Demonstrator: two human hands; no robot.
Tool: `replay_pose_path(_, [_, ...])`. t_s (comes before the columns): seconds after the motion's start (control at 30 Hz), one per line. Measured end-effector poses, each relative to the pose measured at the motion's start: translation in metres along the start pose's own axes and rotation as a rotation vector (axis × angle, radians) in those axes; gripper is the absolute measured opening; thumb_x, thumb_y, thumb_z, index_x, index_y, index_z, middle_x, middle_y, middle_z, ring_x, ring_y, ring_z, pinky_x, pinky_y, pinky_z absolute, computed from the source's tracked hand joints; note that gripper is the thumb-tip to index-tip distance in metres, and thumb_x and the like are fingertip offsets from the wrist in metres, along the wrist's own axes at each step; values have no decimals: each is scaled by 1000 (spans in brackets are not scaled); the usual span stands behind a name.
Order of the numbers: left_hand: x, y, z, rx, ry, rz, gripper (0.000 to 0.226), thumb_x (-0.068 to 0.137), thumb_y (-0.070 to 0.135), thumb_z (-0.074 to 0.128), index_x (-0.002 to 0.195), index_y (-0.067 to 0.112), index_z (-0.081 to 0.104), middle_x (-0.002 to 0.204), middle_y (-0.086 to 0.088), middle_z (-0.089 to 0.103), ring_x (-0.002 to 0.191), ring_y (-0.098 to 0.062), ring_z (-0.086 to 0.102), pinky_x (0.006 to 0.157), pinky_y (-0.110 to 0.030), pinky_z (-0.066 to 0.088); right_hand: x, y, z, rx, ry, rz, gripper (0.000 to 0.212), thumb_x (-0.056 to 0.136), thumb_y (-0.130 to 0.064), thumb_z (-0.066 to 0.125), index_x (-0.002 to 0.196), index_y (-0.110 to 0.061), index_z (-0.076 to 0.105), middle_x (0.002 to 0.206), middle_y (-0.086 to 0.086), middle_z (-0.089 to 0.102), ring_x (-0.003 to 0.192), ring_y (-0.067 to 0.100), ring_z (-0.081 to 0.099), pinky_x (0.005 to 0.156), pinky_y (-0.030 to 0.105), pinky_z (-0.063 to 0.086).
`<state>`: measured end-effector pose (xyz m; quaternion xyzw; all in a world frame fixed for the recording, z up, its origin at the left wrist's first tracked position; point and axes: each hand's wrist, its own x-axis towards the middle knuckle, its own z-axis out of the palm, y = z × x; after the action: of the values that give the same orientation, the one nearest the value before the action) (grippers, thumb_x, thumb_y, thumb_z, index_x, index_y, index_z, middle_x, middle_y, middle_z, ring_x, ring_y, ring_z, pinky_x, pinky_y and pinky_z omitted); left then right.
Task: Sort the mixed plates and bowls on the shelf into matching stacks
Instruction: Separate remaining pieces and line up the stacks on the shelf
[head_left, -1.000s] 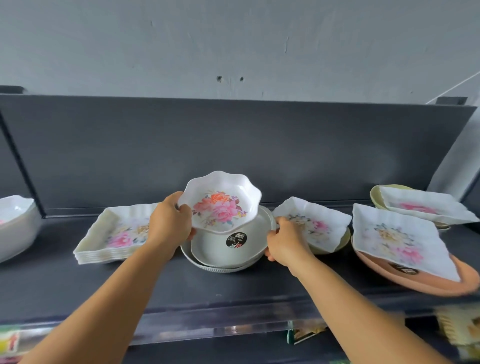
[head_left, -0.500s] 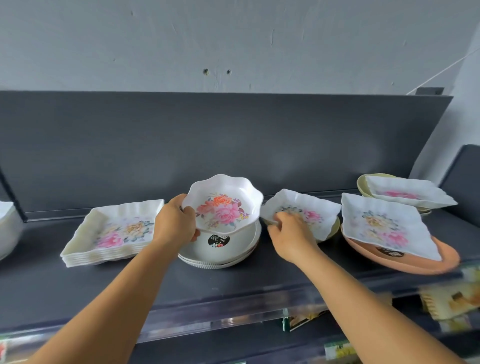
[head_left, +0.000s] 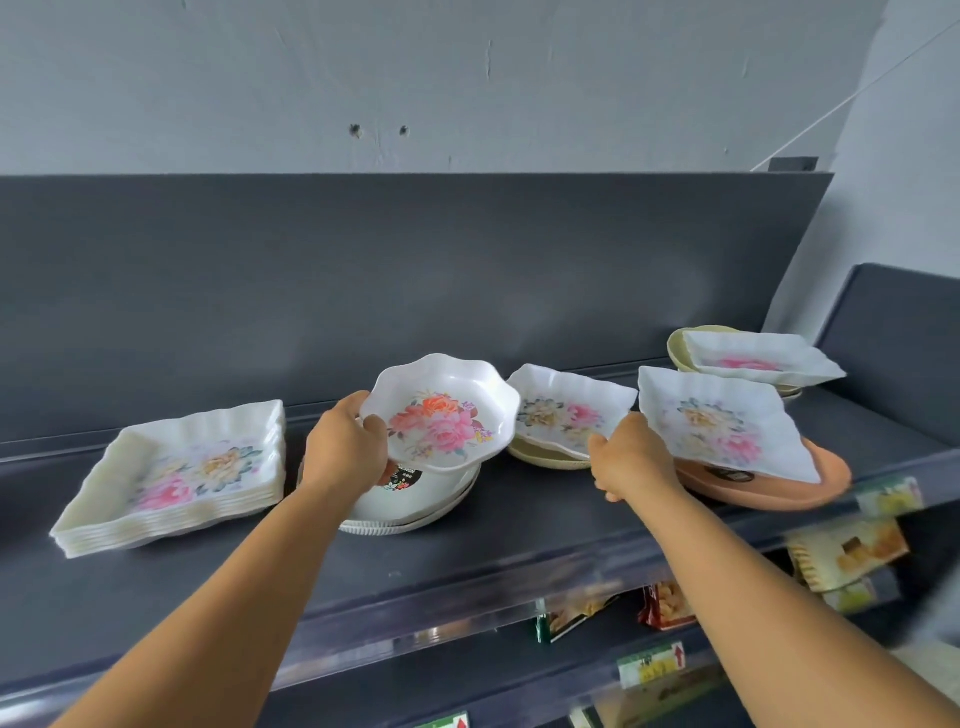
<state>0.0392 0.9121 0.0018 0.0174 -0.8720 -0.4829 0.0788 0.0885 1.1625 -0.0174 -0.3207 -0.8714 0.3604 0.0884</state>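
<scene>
Scalloped floral bowl (head_left: 447, 413): white, wavy-rimmed, printed with pink and orange flowers, held tilted above a stack of plain white round plates (head_left: 415, 499) near the middle of the dark shelf (head_left: 467, 551). The left hand (head_left: 345, 449) grips its left rim, thumb over the edge and fingers curled beneath. To the left, a stack of square floral plates (head_left: 176, 473) rests flat on the shelf, well apart from the bowl. Just right of the bowl, a single square floral plate (head_left: 569, 410) lies on a pale yellow round dish (head_left: 540, 456). The right hand (head_left: 634, 457) is at this plate's near right corner, fingers curled toward its edge; whether they actually grasp it cannot be told. Further right, a second square floral plate (head_left: 722, 421) sits on an orange oval platter (head_left: 769, 483), and behind it a third square floral plate (head_left: 758, 356) rests on a yellow-green dish (head_left: 678, 345). Snack packets (head_left: 847, 553) occupy the lower shelf. A grey wall (head_left: 467, 78) rises behind the dark back panel (head_left: 415, 270).
</scene>
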Motion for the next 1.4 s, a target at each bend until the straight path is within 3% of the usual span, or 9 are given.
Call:
replay_pose_path(0.1, [-1, 4, 4, 7, -8, 9, 37, 91, 11, 35, 114, 22, 61, 65, -8, 65, 44, -19, 58, 50, -26, 50, 5, 2, 1, 275, -36, 96, 24, 92, -8, 47, 114, 2, 52, 83, 18, 68, 50, 21, 61, 43, 28, 52])
replay_pose_path(0.2, [-4, 9, 6, 2, -13, 22, 37, 93, 10, 34, 116, 23, 60, 73, -11, 66, 46, -19, 58, 47, -25, 46, 1, 2, -1, 328, -3, 102, 6, 93, -5, 45, 95, -3, 50, 74, 17, 67, 50, 23, 60, 63, 36, 59])
replay_pose_path(0.3, [-2, 10, 7, -20, -15, 39, 38, 91, 9, 34, 112, 23, 62, 72, -9, 67, 46, -21, 59, 55, -29, 54, -1, 0, -4, 371, 42, 64, 8, 93, -4, 43, 92, -12, 44, 76, 19, 67, 54, 26, 60, 72, 41, 60])
replay_pose_path(0.5, [1, 22, 11, -87, -16, 51, 44, 92, 7, 32, 121, 22, 61, 91, -7, 67, 48, -17, 61, 50, -27, 54, 5, -6, -23, 349, 115, -35, 17, 93, -9, 41, 97, 1, 55, 72, 13, 68, 50, 20, 63, 64, 38, 61])
replay_pose_path(0.77, [-2, 55, 39, -117, -70, 100, 44, 90, 6, 30, 115, 24, 61, 76, -4, 65, 49, -20, 57, 58, -34, 56, 20, 25, -84, 236, 234, -66, 24, 86, -9, 40, 84, -6, 63, 79, 19, 70, 71, 35, 68, 73, 47, 59])
replay_pose_path(0.87, [-4, 65, 59, -117, -108, 123, 44, 89, 3, 30, 113, 20, 64, 71, -5, 64, 47, -18, 55, 46, -25, 50, 25, 52, -106, 175, 253, -26, 23, 82, -16, 39, 72, -14, 60, 71, 13, 71, 69, 34, 69, 75, 49, 58])
replay_pose_path(1.17, [-13, 101, 124, -133, -219, 153, 41, 89, 5, 32, 107, 19, 66, 63, -2, 61, 38, -13, 54, 44, -21, 44, 37, 110, -142, 169, 251, 40, 19, 89, -11, 44, 87, -6, 62, 78, 14, 71, 78, 34, 71, 76, 48, 58])
replay_pose_path(1.3, [-17, 116, 146, -131, -266, 165, 41, 88, 6, 32, 109, 18, 65, 58, -3, 61, 34, -12, 52, 48, -24, 48, 42, 121, -153, 33, 253, 14, 27, 91, -12, 44, 108, -9, 65, 100, 11, 70, 92, 31, 65, 77, 38, 52])
replay_pose_path(1.4, [-23, 127, 158, -151, -300, 167, 41, 92, 5, 31, 116, 16, 62, 67, -5, 60, 39, -15, 51, 35, -17, 40, 43, 128, -157, -59, 264, -18, 29, 93, -13, 43, 114, -9, 63, 111, 11, 66, 98, 30, 60, 79, 35, 48])
